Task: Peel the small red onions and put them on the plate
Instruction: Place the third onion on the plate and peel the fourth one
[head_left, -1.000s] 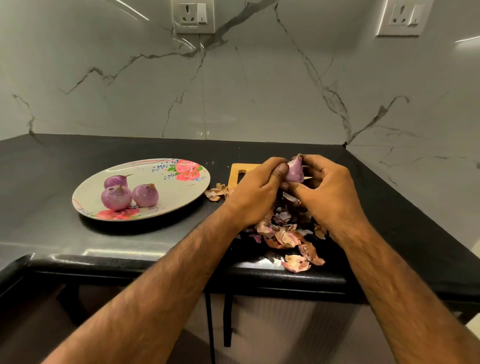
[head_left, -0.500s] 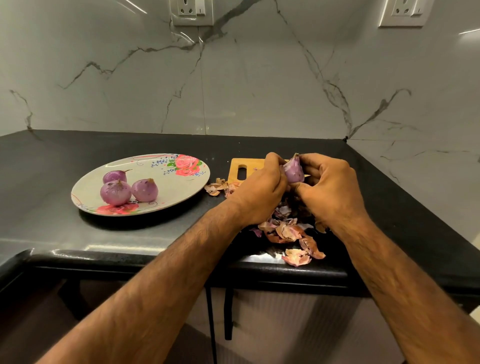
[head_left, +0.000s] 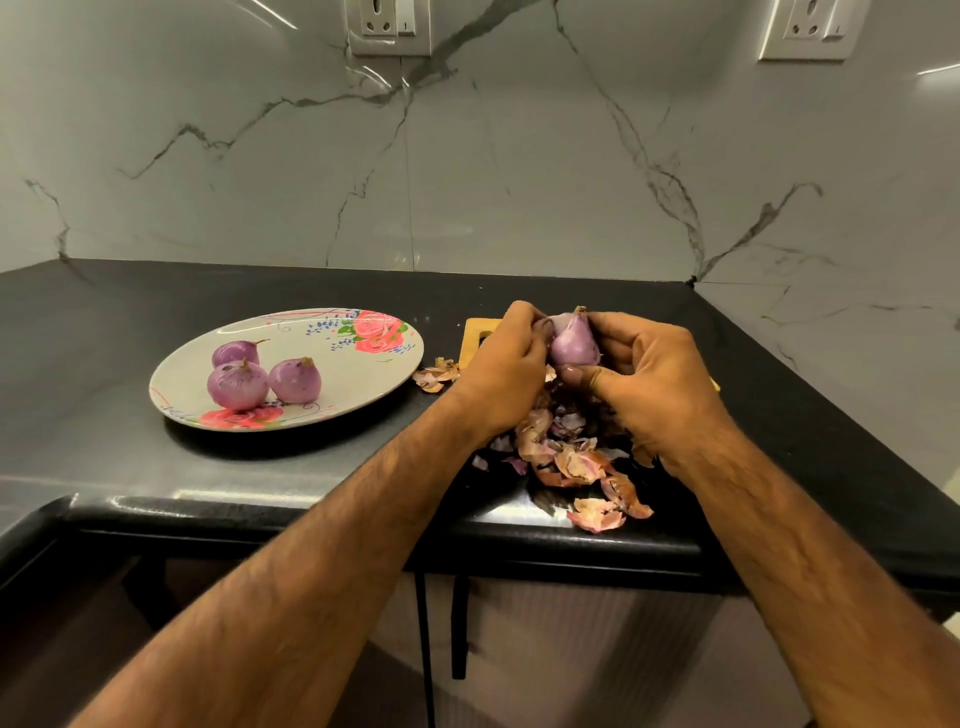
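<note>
One view, head camera, angled down over both bare forearms.

1. Onion in hand (head_left: 571, 343): small, pale purple, upright with its dry tip upward. Held between both hands above the front right part of the bench (head_left: 104, 332), directly over the peel heap.
2. Left hand (head_left: 501, 374): grip closed on the upper left side of the onion in hand, fingers curled, thumb tip against the bulb near its neck. Cannot tell whether it pinches loose skin or the bulb itself.
3. Right hand (head_left: 649, 379): grip closed round the same onion, fingers curled behind it, thumb pressed under its base.
4. Plate (head_left: 343, 374): oval, white, pink rose print at its far and near rims. Rests flat on the bench, well left of the hands.
5. Rear onion (head_left: 235, 353), front-left onion (head_left: 236, 385), front-right onion (head_left: 294, 381): glossy purple, grouped on the left half of the plate, the front two touching or nearly so.
6. Peel heap (head_left: 571, 462): papery brown and purple scraps, spread from beneath the hands to the front edge of the bench.
7. Stray peels (head_left: 436, 375): small cluster between plate and left hand.
8. Cutting board (head_left: 475, 335): yellow wood with a handle slot, mostly hidden behind the hands.
9. Marble wall (head_left: 519, 182): grey-veined, with two sockets (head_left: 389, 26) (head_left: 808, 28) at the top edge.
</note>
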